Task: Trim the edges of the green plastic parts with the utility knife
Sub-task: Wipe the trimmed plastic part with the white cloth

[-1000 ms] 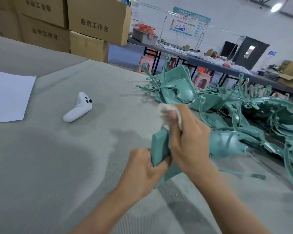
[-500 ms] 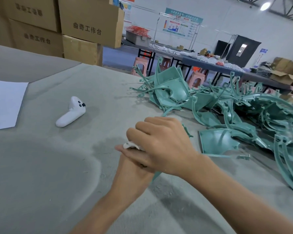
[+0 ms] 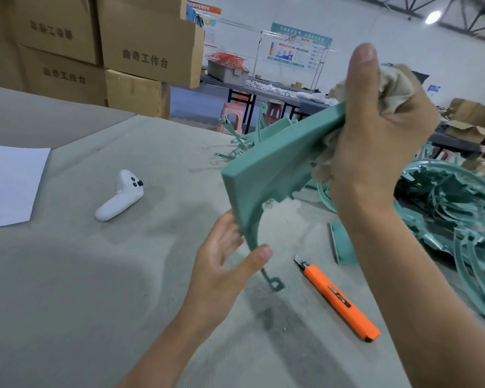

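Note:
A green plastic part (image 3: 275,166) is held up in the air above the grey table (image 3: 95,289). My left hand (image 3: 224,264) pinches its thin lower stem between thumb and fingers. My right hand (image 3: 375,130) grips the part's upper end together with a beige cloth (image 3: 395,85) bunched in the palm. An orange utility knife (image 3: 339,298) lies on the table below my right forearm, blade tip out, in neither hand.
A heap of green plastic parts (image 3: 454,214) covers the table's right side. A white controller (image 3: 121,197) and a white paper sheet (image 3: 9,183) lie to the left. Cardboard boxes (image 3: 140,51) are stacked at the back left, work tables behind.
Both hands have lifted the green part off the table and tilted it up; before, my right hand lay over my left low on the surface. The knife is now uncovered.

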